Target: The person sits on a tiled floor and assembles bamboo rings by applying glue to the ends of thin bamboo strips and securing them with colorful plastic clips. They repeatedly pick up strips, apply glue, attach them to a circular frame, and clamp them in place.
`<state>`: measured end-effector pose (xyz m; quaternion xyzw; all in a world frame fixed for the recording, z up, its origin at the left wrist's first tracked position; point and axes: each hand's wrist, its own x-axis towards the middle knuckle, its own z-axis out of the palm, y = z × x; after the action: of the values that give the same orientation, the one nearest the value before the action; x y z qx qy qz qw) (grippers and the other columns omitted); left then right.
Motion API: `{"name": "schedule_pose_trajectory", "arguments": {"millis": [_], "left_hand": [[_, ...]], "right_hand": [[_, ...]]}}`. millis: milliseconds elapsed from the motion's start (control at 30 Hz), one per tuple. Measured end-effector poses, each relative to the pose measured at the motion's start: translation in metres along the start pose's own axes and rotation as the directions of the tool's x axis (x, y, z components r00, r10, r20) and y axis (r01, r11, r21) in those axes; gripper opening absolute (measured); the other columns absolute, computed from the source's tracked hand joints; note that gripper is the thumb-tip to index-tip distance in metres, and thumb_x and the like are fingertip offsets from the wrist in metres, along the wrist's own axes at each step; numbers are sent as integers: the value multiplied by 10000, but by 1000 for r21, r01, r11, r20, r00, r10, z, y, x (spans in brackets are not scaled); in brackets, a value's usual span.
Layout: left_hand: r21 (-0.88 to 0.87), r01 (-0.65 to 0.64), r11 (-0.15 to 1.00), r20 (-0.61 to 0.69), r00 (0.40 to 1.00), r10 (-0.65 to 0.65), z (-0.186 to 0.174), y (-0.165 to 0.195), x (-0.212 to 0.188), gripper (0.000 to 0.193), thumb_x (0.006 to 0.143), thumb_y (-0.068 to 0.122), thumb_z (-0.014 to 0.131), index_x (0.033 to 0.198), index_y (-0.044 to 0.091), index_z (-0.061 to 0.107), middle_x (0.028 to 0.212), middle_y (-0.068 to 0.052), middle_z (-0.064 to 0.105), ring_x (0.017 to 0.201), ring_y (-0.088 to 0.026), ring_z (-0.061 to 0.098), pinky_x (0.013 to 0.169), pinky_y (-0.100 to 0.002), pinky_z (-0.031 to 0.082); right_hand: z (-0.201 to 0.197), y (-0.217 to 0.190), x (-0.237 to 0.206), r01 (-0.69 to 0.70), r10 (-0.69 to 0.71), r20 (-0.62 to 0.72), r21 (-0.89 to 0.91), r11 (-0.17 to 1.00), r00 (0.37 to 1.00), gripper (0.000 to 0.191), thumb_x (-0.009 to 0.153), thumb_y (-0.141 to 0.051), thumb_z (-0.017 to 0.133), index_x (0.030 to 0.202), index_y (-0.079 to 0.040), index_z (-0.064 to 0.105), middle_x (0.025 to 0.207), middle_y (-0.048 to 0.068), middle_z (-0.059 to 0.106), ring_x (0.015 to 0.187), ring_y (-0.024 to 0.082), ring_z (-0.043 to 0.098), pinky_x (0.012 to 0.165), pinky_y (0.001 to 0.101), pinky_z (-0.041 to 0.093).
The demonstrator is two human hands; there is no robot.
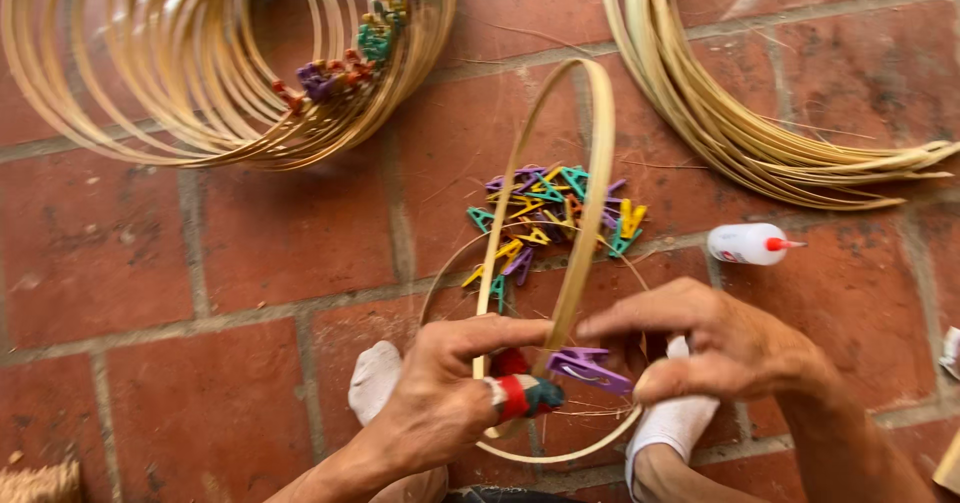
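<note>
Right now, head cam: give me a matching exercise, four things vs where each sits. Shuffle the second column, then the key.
Things:
1. glue bottle
2. purple clip
3. loose pile of clips
4. stack of bamboo hoops

Places:
A. top left on the brick floor, clips pinned along its rims
B. at the right hand, against the bamboo hoop that the left hand grips
C. lying on its side, right of the pile
D. on the floor, seen through the held hoop

Pairs: 1-C, 2-B, 3-D, 4-A
</note>
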<state>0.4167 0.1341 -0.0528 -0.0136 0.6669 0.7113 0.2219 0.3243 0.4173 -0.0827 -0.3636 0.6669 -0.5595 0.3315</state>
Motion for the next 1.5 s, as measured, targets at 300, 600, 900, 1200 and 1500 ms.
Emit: {"name": "schedule_pose_trajectory", "arguments": {"millis": [300,600,900,1200,1500], "left_hand": [[-254,197,947,-189,950,-248,-6,-7,-5,522,612,-63,876,1126,-23,795,878,-37,734,758,-120,628,640,-271,572],[-102,72,992,50,997,-67,-1,-6,5,478,766,32,855,1230,2,745,909,-25,699,760,-80,632,649,-247,577],[45,146,988,125,981,-151,9,1,-3,608,733,73,865,1295,62,634,812,11,622,747,-53,551,640,-239,490],[-21,-94,995,120,988,96,-5,-6,4,500,741,-53,769,1217,-8,625,1021,-79,671,958,-128,620,832,-271,543],[-449,66,891,-66,992,-107,-33,3,11,529,743,-30,826,1245,-12,661,1004,-57,765,883,-105,715,807,-274,618]], "right_hand": [[-35,200,3,-612,304,-855,-19,790,419,230,974,-201,644,1143,-94,759,918,92,787,739,161,701,639,322,549],[-44,206,26,-645,89,-797,-412,644,598,209,918,-307,775,1014,-124,812,931,99,748,802,235,716,709,407,583],[14,-82,7,-80,-68,-502,-267,961,862,386,800,-16,780,1182,-27,725,954,86,797,787,144,798,679,280,632],[39,-94,80,90,-85,31,-418,904,996,385,815,-153,825,1169,-92,685,885,27,742,802,200,752,676,325,572],[31,-105,67,189,-696,-365,-791,582,618,480,792,-295,779,1120,13,613,932,142,683,808,274,687,719,360,555]]}}
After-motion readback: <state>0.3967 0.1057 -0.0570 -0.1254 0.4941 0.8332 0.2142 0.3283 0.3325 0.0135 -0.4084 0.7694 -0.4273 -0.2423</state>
